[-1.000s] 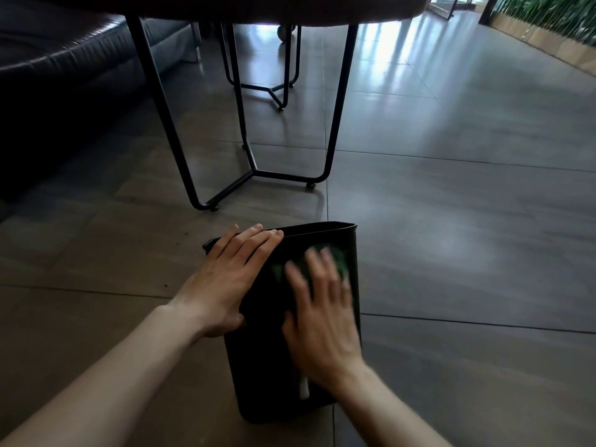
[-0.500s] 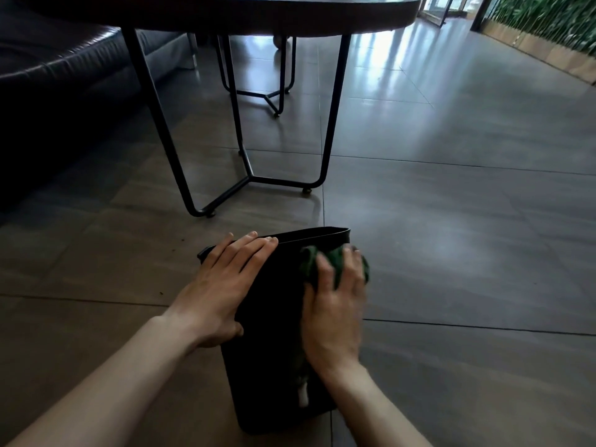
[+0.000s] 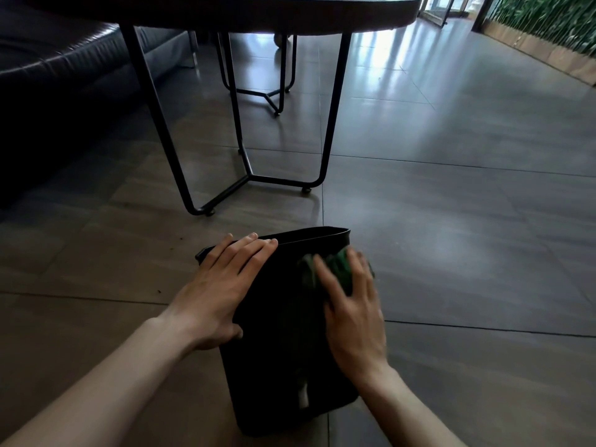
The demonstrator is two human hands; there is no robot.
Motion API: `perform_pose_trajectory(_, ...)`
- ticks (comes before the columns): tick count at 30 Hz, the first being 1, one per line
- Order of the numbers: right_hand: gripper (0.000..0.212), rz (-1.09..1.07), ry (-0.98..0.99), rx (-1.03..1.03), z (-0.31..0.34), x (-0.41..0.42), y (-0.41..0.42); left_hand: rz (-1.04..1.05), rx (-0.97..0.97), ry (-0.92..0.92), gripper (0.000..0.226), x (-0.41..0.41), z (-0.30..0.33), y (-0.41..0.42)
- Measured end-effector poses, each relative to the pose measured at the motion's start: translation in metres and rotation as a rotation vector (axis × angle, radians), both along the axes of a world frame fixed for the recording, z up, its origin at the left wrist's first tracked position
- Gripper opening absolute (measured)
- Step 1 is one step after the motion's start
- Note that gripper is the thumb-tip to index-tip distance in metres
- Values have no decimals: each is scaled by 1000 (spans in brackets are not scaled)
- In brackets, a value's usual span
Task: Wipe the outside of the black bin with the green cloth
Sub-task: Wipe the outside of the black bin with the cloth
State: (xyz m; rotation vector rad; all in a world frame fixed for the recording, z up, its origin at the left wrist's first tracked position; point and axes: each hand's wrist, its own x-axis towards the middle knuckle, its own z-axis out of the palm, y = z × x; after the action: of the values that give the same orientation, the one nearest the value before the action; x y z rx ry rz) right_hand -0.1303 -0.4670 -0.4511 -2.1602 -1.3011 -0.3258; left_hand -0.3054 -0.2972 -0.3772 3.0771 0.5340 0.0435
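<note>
The black bin lies on its side on the tiled floor, its open rim pointing away from me. My left hand rests flat on the bin's upper left side near the rim, fingers straight. My right hand presses the green cloth against the bin's upper right side close to the rim, fingers spread over it. Most of the cloth is hidden under that hand; a crumpled green part shows between and beyond the fingers.
A dark round table on thin black metal legs stands just beyond the bin. A dark sofa fills the left. A second metal frame stands farther back. A planter with green plants lines the far right.
My right hand has slid the cloth from the middle of the bin's side to its right edge near the rim. The left hand has stayed in place on the bin.
</note>
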Motion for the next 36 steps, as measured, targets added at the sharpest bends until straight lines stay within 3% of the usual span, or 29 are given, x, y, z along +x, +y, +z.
perform_pose_trajectory(3, 67, -70, 72, 63, 16, -15, 29, 2, -13, -9, 140, -2, 1, -2)
perform_pose_trajectory(7, 64, 300, -303, -135, -28, -59, 5, -6, 1, -37, 127, -2, -1, -3)
perform_pose_trajectory(10, 55, 443, -477, -192, -54, -59, -28, -14, -18, -27, 134, -1, -2, -2)
perform_pose_trajectory(12, 60, 407, -411, -168, -48, -42, -33, -16, -22, -17, 140, -1, -2, -1)
perform_pose_trajectory(16, 73, -11, -41, -21, 1, -15, 5, -2, -1, -10, 139, 0, -1, -2)
perform_pose_trajectory(18, 72, -104, 47, 9, 22, -17, 29, -4, -5, -14, 134, 0, 0, -3)
perform_pose_trajectory(23, 59, 310, -342, -163, -20, -62, 8, -9, -11, -46, 124, -1, 2, -7)
perform_pose_trajectory(25, 54, 396, -407, -201, -44, -62, -21, -29, -22, -51, 124, -2, 2, -7)
perform_pose_trajectory(29, 59, 214, -258, -116, -36, -30, -36, -34, -4, -8, 141, -2, 1, -6)
perform_pose_trajectory(32, 63, 34, -52, -9, 7, -10, 3, -24, 0, -15, 136, -2, 1, -7)
perform_pose_trajectory(36, 55, 119, -127, -62, 24, -12, 32, -16, -33, -27, 128, -2, 3, -7)
